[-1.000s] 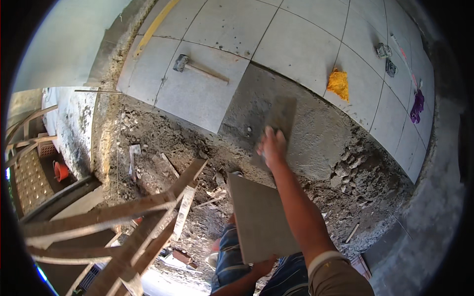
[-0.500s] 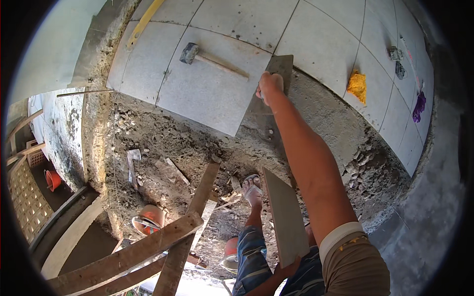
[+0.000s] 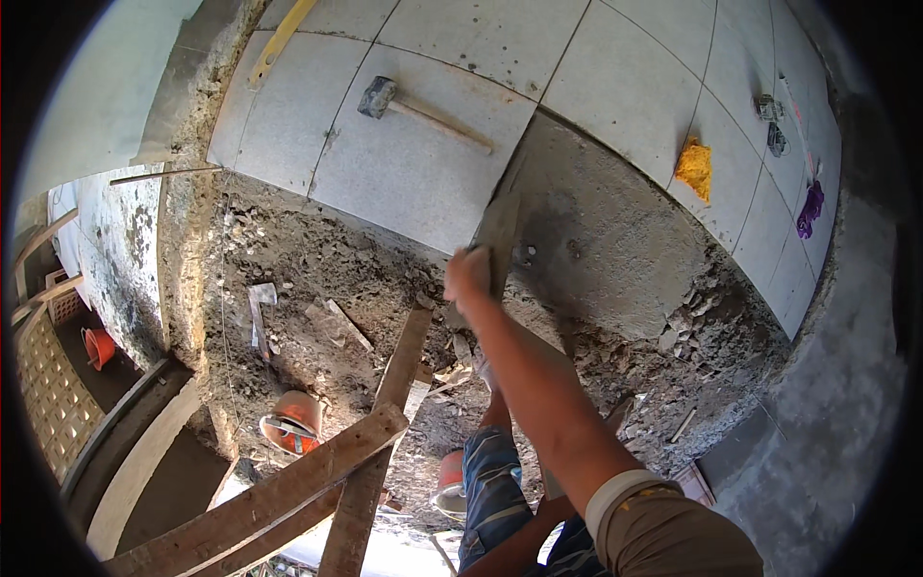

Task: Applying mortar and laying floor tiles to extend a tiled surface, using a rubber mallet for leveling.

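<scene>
My right hand (image 3: pixel 468 276) is closed round the grip of a flat rectangular plastering trowel (image 3: pixel 499 226). Its blade lies along the edge of a large pale floor tile (image 3: pixel 423 159), over the bed of grey mortar (image 3: pixel 615 250). Low in the picture, my left hand (image 3: pixel 555 509) grips the lower end of a flat grey board (image 3: pixel 551 483), mostly hidden behind my right arm. On the tile rests a hammer (image 3: pixel 378 97) with a dark block head and a wooden handle.
Laid tiles (image 3: pixel 635 67) border the mortar, with a yellow sponge-like piece (image 3: pixel 694 170) and a purple cloth (image 3: pixel 810 210) on them. Rubble, wooden beams (image 3: pixel 260 490) and an orange bucket (image 3: pixel 291 421) stand to the lower left. A yellow level (image 3: pixel 281 40) lies at the far left.
My right hand has drawn the trowel toward me and a little left, along the tile's edge. My right arm now covers much of the grey board.
</scene>
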A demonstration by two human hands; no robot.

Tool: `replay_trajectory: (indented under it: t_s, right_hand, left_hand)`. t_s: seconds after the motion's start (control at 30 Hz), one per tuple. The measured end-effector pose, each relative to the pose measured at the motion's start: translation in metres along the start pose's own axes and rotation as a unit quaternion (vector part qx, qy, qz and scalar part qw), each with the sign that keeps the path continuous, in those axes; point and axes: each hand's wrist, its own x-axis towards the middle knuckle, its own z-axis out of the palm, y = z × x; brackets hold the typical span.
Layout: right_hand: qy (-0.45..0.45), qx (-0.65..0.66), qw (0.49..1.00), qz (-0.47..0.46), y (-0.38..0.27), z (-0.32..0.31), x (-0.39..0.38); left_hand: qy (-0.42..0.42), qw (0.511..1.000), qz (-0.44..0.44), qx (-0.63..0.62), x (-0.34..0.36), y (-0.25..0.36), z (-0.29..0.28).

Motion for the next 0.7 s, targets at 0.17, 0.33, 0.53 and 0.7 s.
replay_trajectory:
  t_s: [0.17, 0.33, 0.53, 0.7]
  right_hand:
    - [0.077, 0.169, 0.965, 0.184, -0.025, 0.001, -0.084]
    - [0.205, 0.352, 0.900, 0.152, 0.005, -0.040, -0.074]
    - [0.176, 0.639, 0.742, 0.106, 0.034, -0.064, 0.014]
    - [0.324, 0.394, 0.858, 0.065, 0.023, -0.032, 0.072]
  left_hand:
    - [-0.009, 1.000, 0.003, 0.003, 0.004, 0.003, 0.000]
    - [-0.008, 1.000, 0.001, -0.001, 0.007, 0.005, -0.004]
    - [-0.016, 1.000, -0.012, 0.008, 0.012, 0.003, -0.010]
    - [-0.025, 0.999, -0.025, 0.020, 0.016, -0.001, -0.015]
